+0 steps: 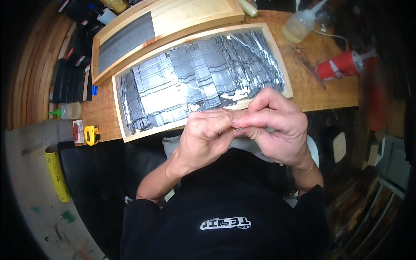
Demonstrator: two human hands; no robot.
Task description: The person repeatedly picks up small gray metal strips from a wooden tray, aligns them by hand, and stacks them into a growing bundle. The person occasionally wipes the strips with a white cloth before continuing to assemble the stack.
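Both hands meet in front of my chest, fingertips touching over the near edge of a shallow wooden tray. My left hand is closed in a pinch. My right hand pinches from the other side, thumb against forefinger. Between the fingertips shows the end of a small thin strip, dark with a shiny edge; the fingers hide most of it. Dark grey, glossy strips fill the tray, in neat rows at left and middle and jumbled at the right end.
Behind stands a second wooden tray with a dark grey panel. On the table are a squeeze bottle, a red can, a yellow tape measure and a green-tipped bottle. A yellow roll lies lower left.
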